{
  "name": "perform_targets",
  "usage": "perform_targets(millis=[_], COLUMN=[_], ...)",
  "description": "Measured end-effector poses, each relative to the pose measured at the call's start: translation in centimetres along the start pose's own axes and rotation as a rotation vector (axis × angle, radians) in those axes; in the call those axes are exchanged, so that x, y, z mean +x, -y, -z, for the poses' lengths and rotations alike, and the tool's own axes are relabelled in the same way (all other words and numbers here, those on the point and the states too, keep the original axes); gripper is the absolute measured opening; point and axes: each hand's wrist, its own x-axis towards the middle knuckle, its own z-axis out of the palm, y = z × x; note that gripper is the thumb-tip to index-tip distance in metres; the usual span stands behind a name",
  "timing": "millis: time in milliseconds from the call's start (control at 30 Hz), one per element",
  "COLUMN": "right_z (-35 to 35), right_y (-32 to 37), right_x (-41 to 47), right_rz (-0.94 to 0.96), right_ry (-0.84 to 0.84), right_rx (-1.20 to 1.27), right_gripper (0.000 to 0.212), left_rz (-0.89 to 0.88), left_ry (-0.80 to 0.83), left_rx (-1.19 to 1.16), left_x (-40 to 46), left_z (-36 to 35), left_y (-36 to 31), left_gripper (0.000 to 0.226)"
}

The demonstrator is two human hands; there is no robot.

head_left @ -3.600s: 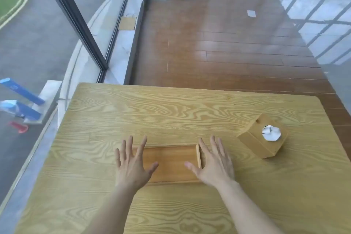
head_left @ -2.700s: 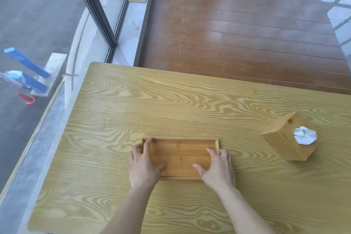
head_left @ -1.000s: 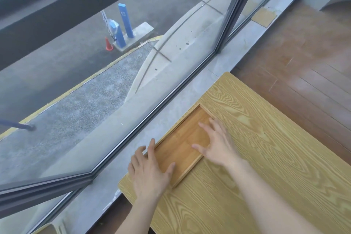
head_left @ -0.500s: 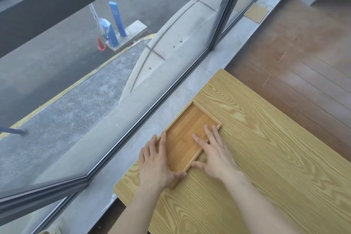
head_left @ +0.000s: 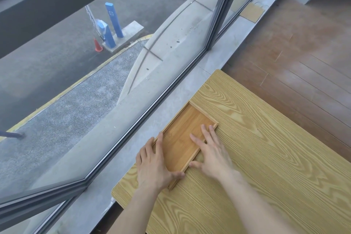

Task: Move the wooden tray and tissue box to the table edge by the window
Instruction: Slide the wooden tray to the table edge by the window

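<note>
My left hand point(head_left: 153, 165) and right hand point(head_left: 210, 153) rest flat, fingers spread, on the shallow rectangular wooden tray point(head_left: 185, 139) at frame centre, along the pale wood-grain counter point(head_left: 266, 157) edge. It seems light, rigid, slidable; the raised rims suit gripping.

left hand point(head_left: 153, 167) hides wooden tray point(head_left: 183, 135) near corner | table point(head_left: 266, 157) cut off right, bottom

The wooden tray point(head_left: 185, 138) has gone from mid-worktop to the worktop point(head_left: 266, 157) edge by the window, both hands point(head_left: 153, 165) moving with it
</note>
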Motion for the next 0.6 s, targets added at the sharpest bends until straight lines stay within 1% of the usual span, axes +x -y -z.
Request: perform_targets(millis=[100,233,400,500,600], right_z=[-0.2,0.2,1.3,2.0,2.0], right_y=[-0.1,-0.8,-2.7,-4.5,-6.5], right_x=[-0.4,-1.5,-3.6,-5.6,-8.1], right_rz=[-0.001,-0.042,-0.206,-0.306,-0.402], right_ry=[-0.02,-0.101,-0.183,-0.203,-0.218], right_rx=[-0.011,-0.068,-0.091,-0.083,-0.073], right_gripper=[0.103,0.104,0.1,0.097,0.099], left_rz=[-0.016,-0.067,-0.188,-0.278,-0.374], left_ry=[-0.006,-0.02,-0.014,0.008,0.035], left_rx=[0.008,-0.009,0.043,0.085,0.124], left_x=[0.0,0.6,2.1,2.6,2.5], left_z=[0.1,0.8,2.0,2.2,1.8], left_y=[-0.1,-1.1,-3.3,-5.4,-8.2], left_gripper=[0.151,0.146,0.146,0.146,0.146])
